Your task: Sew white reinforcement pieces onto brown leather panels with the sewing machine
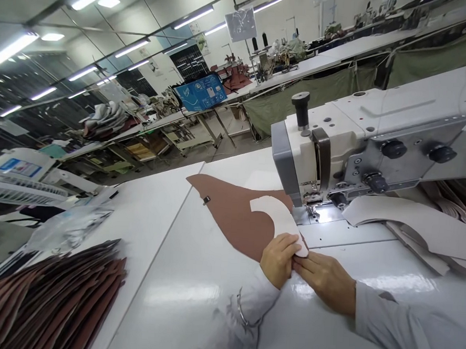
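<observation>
A brown leather-like panel lies on the white sewing table, its far right edge beside the sewing machine's presser foot. On top of it rests a curved white piece. My left hand has its fingers closed over the near end of both pieces, pinching them together. From the right, my right hand reaches the same corner, its thumb and fingers pressed together at the edge of the pieces. A small black clip sits on the panel's left edge.
The sewing machine head overhangs the table at right. Curved white pieces lie right of the needle area. A stack of brown panels fills the lower left, near a clear plastic bag. Farther back stand other worktables and a blue box.
</observation>
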`<state>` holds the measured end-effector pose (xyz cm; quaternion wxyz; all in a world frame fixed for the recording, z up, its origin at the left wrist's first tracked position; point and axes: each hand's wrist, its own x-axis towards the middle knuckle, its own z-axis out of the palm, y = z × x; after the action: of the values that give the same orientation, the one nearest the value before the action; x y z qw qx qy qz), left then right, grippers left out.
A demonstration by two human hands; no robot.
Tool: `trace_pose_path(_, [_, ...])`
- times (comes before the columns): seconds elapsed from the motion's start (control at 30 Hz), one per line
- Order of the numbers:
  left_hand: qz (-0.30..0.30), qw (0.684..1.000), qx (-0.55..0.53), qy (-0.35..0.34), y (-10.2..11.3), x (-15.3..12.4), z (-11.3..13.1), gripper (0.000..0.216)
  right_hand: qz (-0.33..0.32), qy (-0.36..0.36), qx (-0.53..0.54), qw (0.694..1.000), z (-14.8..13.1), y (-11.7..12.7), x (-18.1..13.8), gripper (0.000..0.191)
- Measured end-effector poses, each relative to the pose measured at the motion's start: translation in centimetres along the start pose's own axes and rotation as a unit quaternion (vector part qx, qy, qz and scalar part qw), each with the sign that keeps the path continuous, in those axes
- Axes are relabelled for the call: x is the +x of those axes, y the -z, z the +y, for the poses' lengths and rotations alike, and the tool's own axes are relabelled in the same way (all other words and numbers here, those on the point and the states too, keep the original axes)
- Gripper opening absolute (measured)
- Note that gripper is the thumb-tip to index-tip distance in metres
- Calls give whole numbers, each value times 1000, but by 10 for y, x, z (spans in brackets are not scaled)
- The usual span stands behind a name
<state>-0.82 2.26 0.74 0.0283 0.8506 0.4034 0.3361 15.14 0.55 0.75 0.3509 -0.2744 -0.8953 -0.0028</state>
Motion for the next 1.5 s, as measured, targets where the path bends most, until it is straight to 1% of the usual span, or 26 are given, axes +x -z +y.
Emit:
trace_pose_path(0.1, [-9,1000,4,-9,1,2,-4,27,-10,1,8,1000,1,-3,-3,22])
trace_pose_path(0.3, [15,998,44,-48,-1,-2,-6,27,8,2,34,999,4,-7,-6,23])
trace_pose_path(0.47, [0,997,69,-31,-2,-3,-2,28,20,6,35,999,2,-6,-3,22])
trace_pose_path(0.6, [15,995,98,-22,-1,-3,-1,28,15,2,40,999,2,-4,-2,22])
trace_pose_path(0.83, [20,995,92,-19,0,-2,1,28,9,0,35,999,3,-5,-3,20])
trace_pose_path(1.1, [26,996,84,-32,0,-1,2,27,15,-3,38,999,2,-5,-3,21])
trace_pose_path(1.3, [14,996,85,-32,0,0,1,28,9,-4,35,999,3,-8,-5,22])
trace_pose_path(1.5, [6,996,85,-38,1,2,3,29,24,-5,13,1000,0,-6,-6,23])
